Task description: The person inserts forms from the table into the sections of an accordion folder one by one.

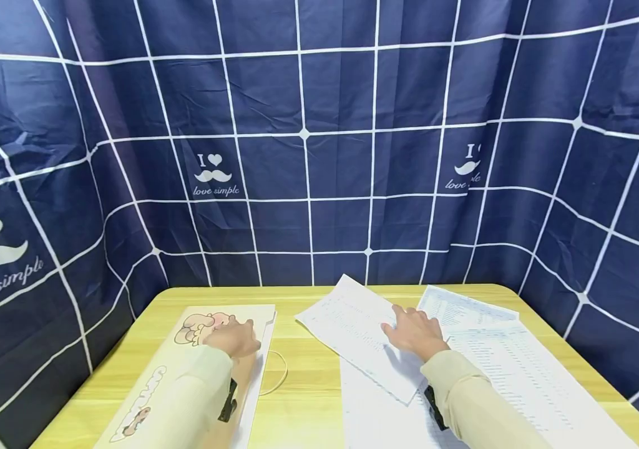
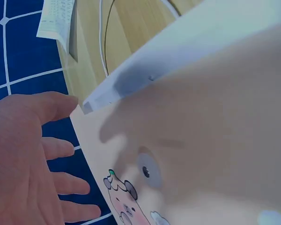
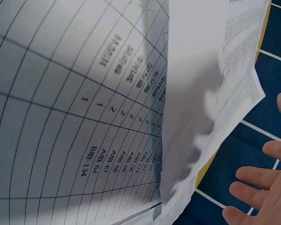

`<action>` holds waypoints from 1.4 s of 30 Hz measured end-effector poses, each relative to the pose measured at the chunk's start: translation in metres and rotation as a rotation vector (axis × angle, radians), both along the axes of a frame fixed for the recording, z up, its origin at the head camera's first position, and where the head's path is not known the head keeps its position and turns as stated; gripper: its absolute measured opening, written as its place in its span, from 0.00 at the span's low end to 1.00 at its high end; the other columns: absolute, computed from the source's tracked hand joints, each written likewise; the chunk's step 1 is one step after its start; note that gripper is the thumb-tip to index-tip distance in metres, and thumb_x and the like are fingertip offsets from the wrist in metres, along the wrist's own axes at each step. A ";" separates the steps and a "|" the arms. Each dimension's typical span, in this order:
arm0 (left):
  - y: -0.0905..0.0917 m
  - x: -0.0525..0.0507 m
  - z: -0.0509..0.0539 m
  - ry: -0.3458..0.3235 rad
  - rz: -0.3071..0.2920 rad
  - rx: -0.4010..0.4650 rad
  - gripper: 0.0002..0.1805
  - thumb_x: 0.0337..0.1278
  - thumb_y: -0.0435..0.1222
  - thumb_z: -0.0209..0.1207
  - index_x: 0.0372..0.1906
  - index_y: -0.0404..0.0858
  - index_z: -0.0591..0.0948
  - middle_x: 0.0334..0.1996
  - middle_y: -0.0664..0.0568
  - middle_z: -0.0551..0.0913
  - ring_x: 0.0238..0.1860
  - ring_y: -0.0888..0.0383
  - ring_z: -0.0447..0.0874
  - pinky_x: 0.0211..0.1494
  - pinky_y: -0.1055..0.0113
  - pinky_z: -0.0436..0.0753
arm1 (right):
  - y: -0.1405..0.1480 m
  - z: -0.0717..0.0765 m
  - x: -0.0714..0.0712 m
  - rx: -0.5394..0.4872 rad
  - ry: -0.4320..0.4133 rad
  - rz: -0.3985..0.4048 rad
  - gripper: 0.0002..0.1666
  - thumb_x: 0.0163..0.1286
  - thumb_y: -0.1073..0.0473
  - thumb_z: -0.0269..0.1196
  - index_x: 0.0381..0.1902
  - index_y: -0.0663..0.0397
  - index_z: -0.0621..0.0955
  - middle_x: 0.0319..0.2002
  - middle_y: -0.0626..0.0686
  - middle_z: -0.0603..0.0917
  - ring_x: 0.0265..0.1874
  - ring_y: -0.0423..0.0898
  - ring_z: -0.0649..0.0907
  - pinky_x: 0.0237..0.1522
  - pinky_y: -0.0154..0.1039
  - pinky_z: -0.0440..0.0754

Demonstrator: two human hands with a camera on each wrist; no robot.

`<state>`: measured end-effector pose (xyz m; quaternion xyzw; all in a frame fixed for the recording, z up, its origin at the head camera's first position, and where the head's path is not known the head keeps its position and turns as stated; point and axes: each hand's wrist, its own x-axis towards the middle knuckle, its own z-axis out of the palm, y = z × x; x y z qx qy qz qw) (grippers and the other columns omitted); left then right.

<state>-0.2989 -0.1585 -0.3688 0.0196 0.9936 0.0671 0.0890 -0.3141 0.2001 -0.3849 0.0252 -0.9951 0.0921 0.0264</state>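
A cream document folder [image 1: 173,362] with cartoon animals lies on the left of the table. Over its far end is my left hand [image 1: 233,337], fingers apart and holding nothing. In the left wrist view the thumb is close to the folder's corner; whether it touches I cannot tell. A round button [image 2: 147,169] sits on the folder's face. To the right, my right hand [image 1: 414,329] is spread above a tilted printed sheet [image 1: 347,324], with nothing in its grasp. Under that sheet lie more papers [image 1: 521,368] with printed tables.
A thin pale cord [image 1: 284,374] loops out beside the folder onto the wooden table [image 1: 308,393]. Another printed sheet [image 1: 460,302] lies at the back right. Dark blue checked curtains [image 1: 336,187] stand behind the table and along both sides.
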 end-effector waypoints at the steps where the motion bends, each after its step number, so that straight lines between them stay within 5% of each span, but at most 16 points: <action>1: -0.001 0.001 0.000 -0.002 -0.005 -0.001 0.33 0.52 0.45 0.53 0.64 0.35 0.68 0.61 0.29 0.67 0.50 0.34 0.76 0.50 0.34 0.73 | 0.001 0.001 0.000 0.001 -0.006 0.000 0.38 0.66 0.41 0.51 0.66 0.60 0.67 0.58 0.68 0.73 0.55 0.68 0.72 0.52 0.66 0.68; 6: -0.003 0.005 -0.002 -0.014 -0.032 -0.027 0.30 0.52 0.45 0.54 0.59 0.33 0.72 0.47 0.37 0.80 0.48 0.41 0.78 0.52 0.43 0.76 | 0.008 0.002 0.001 0.011 -0.017 0.001 0.33 0.65 0.47 0.54 0.63 0.61 0.70 0.56 0.67 0.75 0.54 0.68 0.73 0.50 0.65 0.71; 14: -0.005 0.011 -0.006 -0.060 -0.063 0.019 0.31 0.52 0.44 0.57 0.57 0.27 0.71 0.46 0.34 0.80 0.50 0.37 0.78 0.54 0.44 0.76 | 0.017 0.005 0.003 0.014 -0.030 0.001 0.31 0.63 0.52 0.54 0.62 0.62 0.71 0.55 0.67 0.75 0.53 0.67 0.74 0.47 0.64 0.73; 21: -0.011 0.013 -0.017 -0.076 -0.050 0.021 0.28 0.49 0.44 0.58 0.52 0.29 0.73 0.37 0.39 0.81 0.40 0.43 0.80 0.49 0.45 0.78 | 0.027 0.006 0.005 0.028 -0.070 -0.028 0.30 0.63 0.55 0.54 0.61 0.64 0.71 0.55 0.69 0.74 0.54 0.67 0.73 0.50 0.66 0.72; 42: -0.012 0.017 -0.024 -0.073 -0.039 0.049 0.29 0.45 0.46 0.58 0.52 0.33 0.73 0.45 0.35 0.80 0.51 0.37 0.76 0.51 0.40 0.75 | 0.049 -0.004 0.002 0.035 -0.085 -0.008 0.29 0.62 0.57 0.53 0.59 0.65 0.72 0.55 0.70 0.74 0.55 0.69 0.72 0.49 0.67 0.71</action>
